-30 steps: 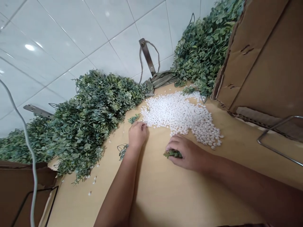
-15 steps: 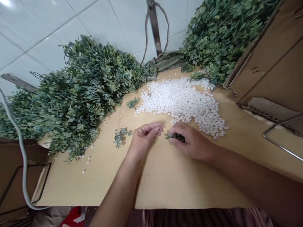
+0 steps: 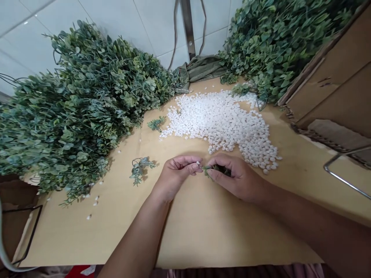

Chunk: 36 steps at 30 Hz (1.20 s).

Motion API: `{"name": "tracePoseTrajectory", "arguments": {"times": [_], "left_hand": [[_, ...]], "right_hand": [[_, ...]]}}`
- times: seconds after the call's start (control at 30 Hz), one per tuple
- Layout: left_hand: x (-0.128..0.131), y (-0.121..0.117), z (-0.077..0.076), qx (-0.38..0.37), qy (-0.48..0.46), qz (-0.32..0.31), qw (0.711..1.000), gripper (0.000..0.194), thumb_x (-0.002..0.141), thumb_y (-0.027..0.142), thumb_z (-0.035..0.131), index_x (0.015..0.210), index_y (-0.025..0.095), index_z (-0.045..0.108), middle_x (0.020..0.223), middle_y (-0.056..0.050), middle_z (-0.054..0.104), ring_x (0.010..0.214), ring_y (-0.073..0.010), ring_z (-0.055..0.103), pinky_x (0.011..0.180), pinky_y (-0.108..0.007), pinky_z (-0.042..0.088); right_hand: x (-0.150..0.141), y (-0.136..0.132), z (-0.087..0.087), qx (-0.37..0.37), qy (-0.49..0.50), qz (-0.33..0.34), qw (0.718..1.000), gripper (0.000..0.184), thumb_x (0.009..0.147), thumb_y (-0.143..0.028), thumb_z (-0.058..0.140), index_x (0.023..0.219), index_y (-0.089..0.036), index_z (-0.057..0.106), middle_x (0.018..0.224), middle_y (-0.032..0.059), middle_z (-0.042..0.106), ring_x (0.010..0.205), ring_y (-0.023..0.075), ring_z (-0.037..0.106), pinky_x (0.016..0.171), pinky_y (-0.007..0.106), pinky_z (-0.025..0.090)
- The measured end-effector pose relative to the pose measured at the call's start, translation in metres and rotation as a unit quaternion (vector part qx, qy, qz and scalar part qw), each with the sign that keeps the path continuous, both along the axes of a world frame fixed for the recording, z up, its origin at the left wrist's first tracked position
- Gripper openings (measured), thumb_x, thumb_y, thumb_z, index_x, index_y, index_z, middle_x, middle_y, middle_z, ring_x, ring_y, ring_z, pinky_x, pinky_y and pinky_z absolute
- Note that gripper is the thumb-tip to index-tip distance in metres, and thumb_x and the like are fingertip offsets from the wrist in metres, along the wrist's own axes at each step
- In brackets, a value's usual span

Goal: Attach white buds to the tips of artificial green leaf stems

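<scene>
My left hand (image 3: pixel 178 173) is closed in a pinch, with a small white piece (image 3: pixel 198 163) at its fingertips. Right beside it, my right hand (image 3: pixel 236 175) is wrapped around a green leafy sprig (image 3: pixel 223 170), most of which the fingers hide. The two sets of fingertips almost meet above the tan board (image 3: pixel 191 231). Behind them spreads a heap of small white pieces (image 3: pixel 220 119). A loose leafy sprig (image 3: pixel 140 168) lies left of my left hand, and a smaller sprig (image 3: pixel 156 123) rests at the heap's left edge.
A large pile of artificial greenery (image 3: pixel 87 104) fills the left side, and another pile (image 3: pixel 278 46) stands back right beside a cardboard box (image 3: pixel 333 73). Dark cloth (image 3: pixel 205 68) lies at the back near a metal bracket (image 3: pixel 189 34). A metal rod (image 3: pixel 344 183) sits at right.
The fingertips of both hands have come closer together. A white piece now shows in my left fingertips. The whole view has shifted slightly.
</scene>
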<state>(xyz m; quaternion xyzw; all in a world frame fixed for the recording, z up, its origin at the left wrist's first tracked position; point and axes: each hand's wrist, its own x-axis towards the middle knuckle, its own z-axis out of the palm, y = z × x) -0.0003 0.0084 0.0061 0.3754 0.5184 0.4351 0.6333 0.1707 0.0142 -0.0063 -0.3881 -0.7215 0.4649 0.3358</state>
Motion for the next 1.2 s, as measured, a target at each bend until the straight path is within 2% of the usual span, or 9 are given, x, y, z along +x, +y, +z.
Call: {"name": "tracePoseTrajectory", "arguments": {"times": [0.27, 0.73, 1.07, 1.2], "left_hand": [[0.0008, -0.0016, -0.0033, 0.010, -0.007, 0.009, 1.000, 0.022, 0.052, 0.028, 0.081, 0.070, 0.017, 0.073, 0.063, -0.001, 0.068, 0.057, -0.0072, 0.054, 0.060, -0.020, 0.042], [0.0026, -0.0022, -0.0032, 0.016, 0.013, 0.004, 1.000, 0.021, 0.053, 0.027, 0.080, 0.071, 0.018, 0.074, 0.060, -0.001, 0.067, 0.057, -0.0088, 0.055, 0.058, -0.021, 0.043], [0.0038, -0.0030, -0.0025, 0.009, 0.022, -0.003, 1.000, 0.018, 0.053, 0.026, 0.080, 0.069, 0.018, 0.073, 0.059, 0.000, 0.066, 0.057, -0.0083, 0.055, 0.060, -0.021, 0.043], [0.0055, -0.0029, -0.0026, 0.011, 0.030, 0.002, 0.999, 0.016, 0.054, 0.025, 0.079, 0.067, 0.017, 0.073, 0.057, -0.001, 0.065, 0.056, -0.0087, 0.053, 0.059, -0.023, 0.042]], "right_hand": [[-0.0005, 0.0039, 0.0014, -0.057, 0.024, -0.030, 0.998, 0.023, 0.078, -0.031, 0.049, 0.071, -0.014, 0.061, 0.070, 0.0047, 0.061, 0.067, 0.0165, 0.054, 0.058, 0.027, 0.039], [-0.0029, 0.0028, 0.0033, -0.065, 0.032, -0.066, 0.995, 0.020, 0.073, -0.029, 0.051, 0.064, -0.015, 0.060, 0.064, 0.0025, 0.058, 0.061, 0.0137, 0.050, 0.056, 0.025, 0.039], [-0.0034, 0.0021, 0.0031, -0.066, 0.028, -0.073, 0.995, 0.020, 0.073, -0.029, 0.052, 0.063, -0.015, 0.061, 0.059, 0.0007, 0.055, 0.055, 0.0114, 0.047, 0.051, 0.023, 0.037], [-0.0032, 0.0030, 0.0030, -0.071, 0.024, -0.065, 0.995, 0.019, 0.073, -0.030, 0.053, 0.065, -0.015, 0.064, 0.059, 0.0010, 0.057, 0.055, 0.0120, 0.048, 0.050, 0.023, 0.039]]}}
